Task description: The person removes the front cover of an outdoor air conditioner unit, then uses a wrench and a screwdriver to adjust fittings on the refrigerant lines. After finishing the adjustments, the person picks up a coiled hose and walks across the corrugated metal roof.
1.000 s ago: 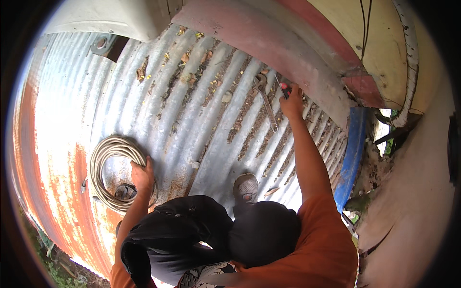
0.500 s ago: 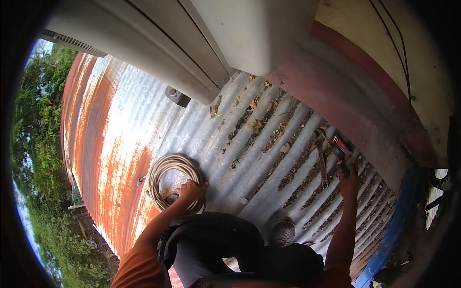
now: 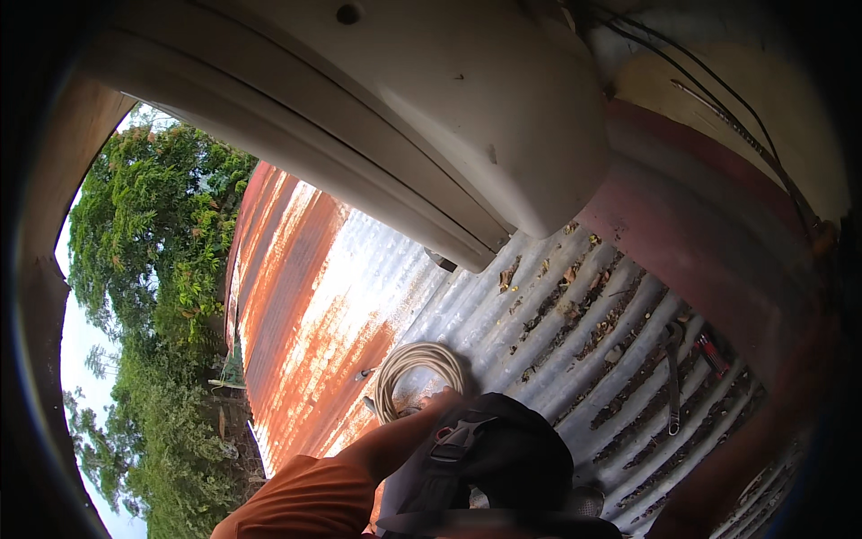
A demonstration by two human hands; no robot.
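Observation:
My left hand (image 3: 438, 399) is on a coil of beige hose (image 3: 388, 377) lying on the corrugated metal roofing, its fingers mostly hidden behind the black bag (image 3: 512, 449) at my body. My right arm reaches up along the dim right edge to where my right hand (image 3: 815, 244) is near the lower end of some dark cables (image 3: 750, 117); its fingers are too dark to make out. Down and left from that hand lie a steel wrench (image 3: 672, 395) and a red-and-black tool (image 3: 711, 352) among dry leaves.
A large pale casing (image 3: 431, 108) hangs over the roofing (image 3: 314, 314), whose left part is rusted. A reddish panel (image 3: 682, 189) runs beside a cream wall (image 3: 700, 81) at the right. Trees (image 3: 135, 251) grow beyond the roof's left edge.
My right hand has left the red-and-black tool and moved up to the right. The view has tilted upward, bringing in more casing and trees. My left hand stays at the coil.

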